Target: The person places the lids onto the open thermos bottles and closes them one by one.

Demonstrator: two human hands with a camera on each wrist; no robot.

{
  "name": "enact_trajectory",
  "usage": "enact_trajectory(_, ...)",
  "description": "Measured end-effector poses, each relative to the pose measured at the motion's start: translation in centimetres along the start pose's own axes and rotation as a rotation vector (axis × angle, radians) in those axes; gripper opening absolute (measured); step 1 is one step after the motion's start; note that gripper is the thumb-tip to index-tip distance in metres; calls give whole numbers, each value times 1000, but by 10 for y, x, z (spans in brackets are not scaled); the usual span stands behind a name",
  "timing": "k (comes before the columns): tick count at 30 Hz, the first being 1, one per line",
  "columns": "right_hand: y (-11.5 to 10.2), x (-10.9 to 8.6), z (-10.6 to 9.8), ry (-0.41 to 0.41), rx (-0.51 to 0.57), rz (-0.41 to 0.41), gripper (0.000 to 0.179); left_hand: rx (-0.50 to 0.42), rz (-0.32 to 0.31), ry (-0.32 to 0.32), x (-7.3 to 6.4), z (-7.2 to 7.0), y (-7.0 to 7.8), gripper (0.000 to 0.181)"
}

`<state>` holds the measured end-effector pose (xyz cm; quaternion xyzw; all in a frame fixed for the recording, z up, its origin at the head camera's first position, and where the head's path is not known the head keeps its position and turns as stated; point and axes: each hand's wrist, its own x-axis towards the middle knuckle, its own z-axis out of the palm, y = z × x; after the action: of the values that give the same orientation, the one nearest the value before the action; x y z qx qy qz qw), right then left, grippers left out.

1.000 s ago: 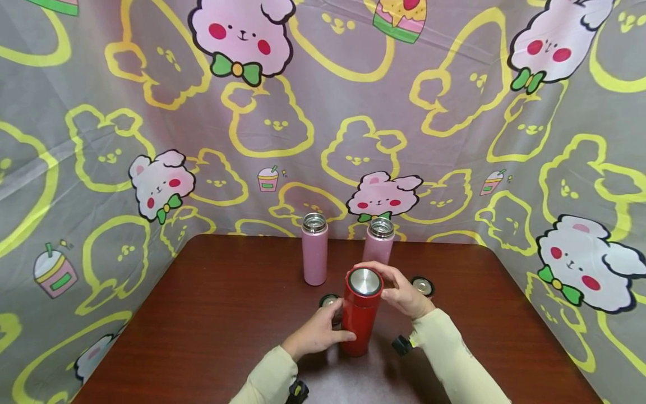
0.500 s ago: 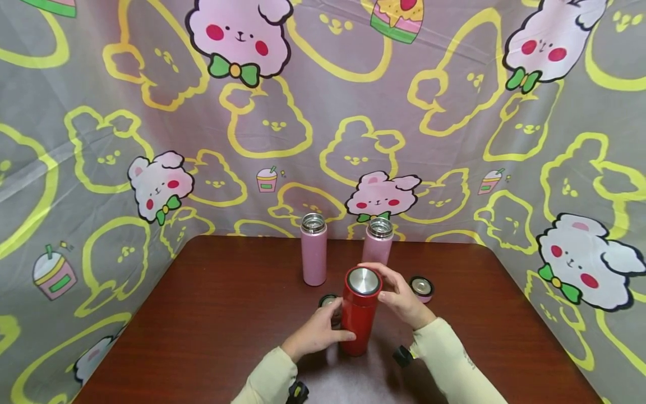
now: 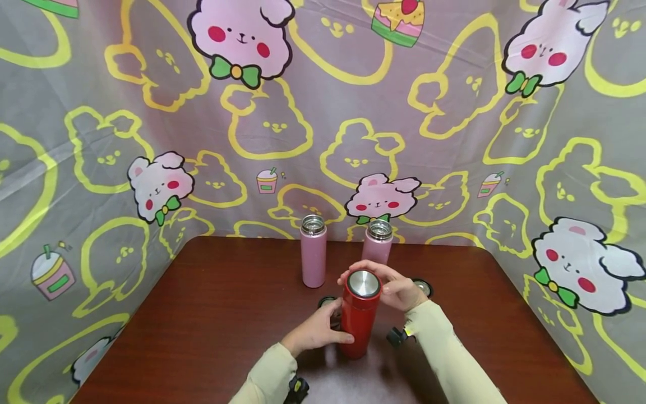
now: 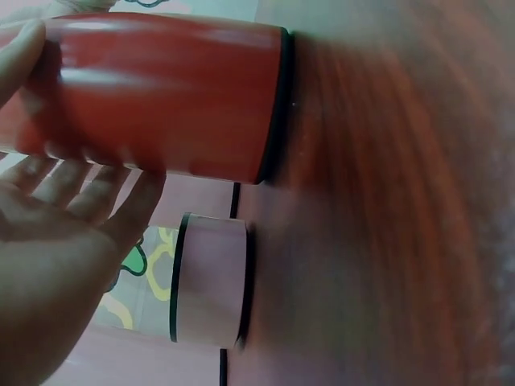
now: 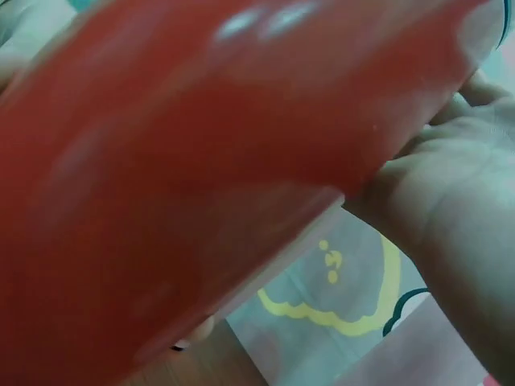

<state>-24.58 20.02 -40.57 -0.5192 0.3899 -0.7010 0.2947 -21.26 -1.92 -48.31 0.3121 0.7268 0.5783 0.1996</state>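
Note:
A red thermos [image 3: 359, 328] with a silver disc on its lid [image 3: 364, 284] stands upright on the table. My left hand [image 3: 314, 331] grips its lower body, thumb at the front and fingers behind. In the left wrist view, that hand's fingers [image 4: 100, 189] lie along the thermos's side, just above its black base rim. My right hand [image 3: 398, 289] holds the lid from the right, its fingers round the far edge and the thumb at the near side. The right wrist view is mostly filled by the red body [image 5: 201, 161], with my right hand [image 5: 459, 185] beside it.
Behind the thermos stand two lidless pink bottles, one left [image 3: 314, 259] and one right [image 3: 377, 249]. A pink lid [image 4: 213, 277] sits behind my left hand, another lid [image 3: 423, 287] behind my right. A patterned curtain [image 3: 282, 140] rises beyond the table [image 3: 202, 314].
My right hand has turned round the lid, its fingertips now reaching past the far left edge. It covers more of the lid on the table behind it. The left hand keeps its grip.

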Motion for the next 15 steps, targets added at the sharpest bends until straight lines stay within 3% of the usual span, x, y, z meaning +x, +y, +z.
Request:
enact_trajectory(9, 3, 7, -3, -79, 29, -13, 58, 5, -2, -9, 0, 0, 2, 70)
enact_trajectory(15, 7, 4, -2, -46, -2, -20, 57, 39, 26, 11, 0, 4, 2, 73)
